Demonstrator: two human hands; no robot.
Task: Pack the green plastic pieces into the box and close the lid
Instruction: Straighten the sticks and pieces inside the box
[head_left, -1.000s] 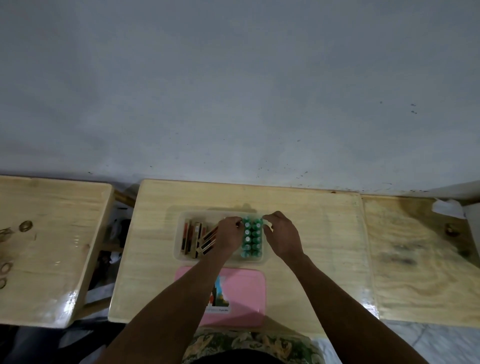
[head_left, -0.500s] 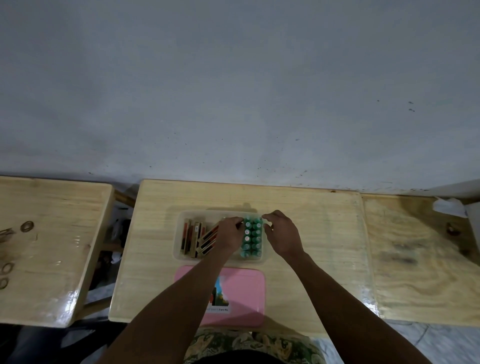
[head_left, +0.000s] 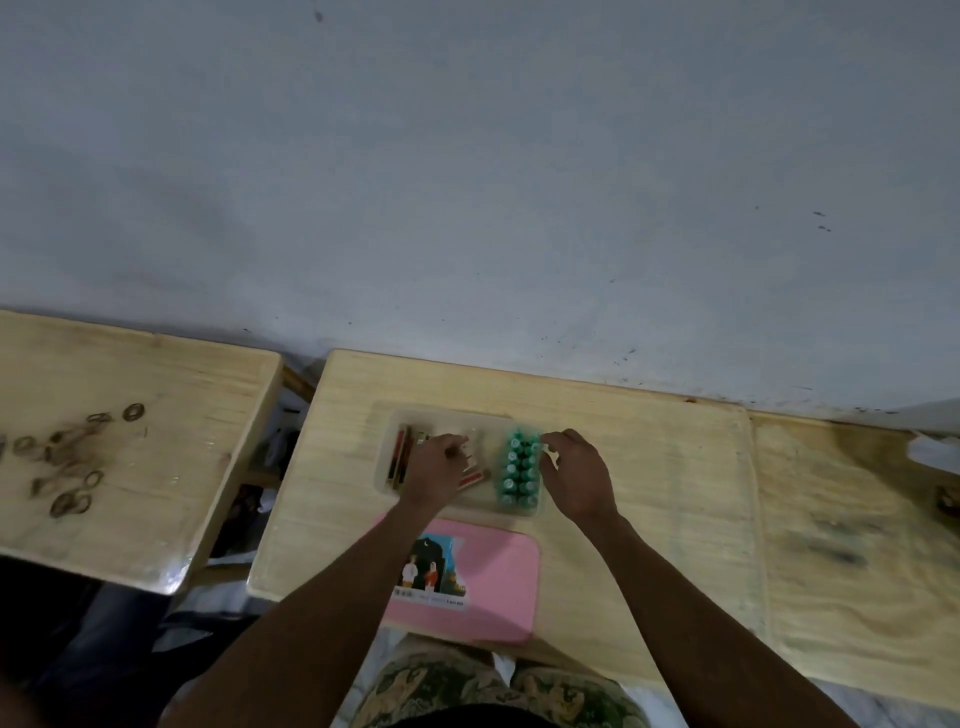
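A clear plastic box sits on the middle wooden table. Several green plastic pieces stand packed in two rows at its right end. Red and brown sticks lie in its left part. My left hand rests over the box's middle, its fingers curled on the sticks; whether it grips one I cannot tell. My right hand hovers at the right edge of the box, fingers apart, fingertips by the far green pieces. The pink lid lies flat on the table in front of the box.
The middle table stands against a grey wall. A second table to the left carries several dark rings. A third wooden surface adjoins on the right. A dark gap separates the left and middle tables.
My left hand has moved left, off the green pieces and onto the sticks. My right hand has drawn slightly away from the green pieces. The view has shifted a little to the right.
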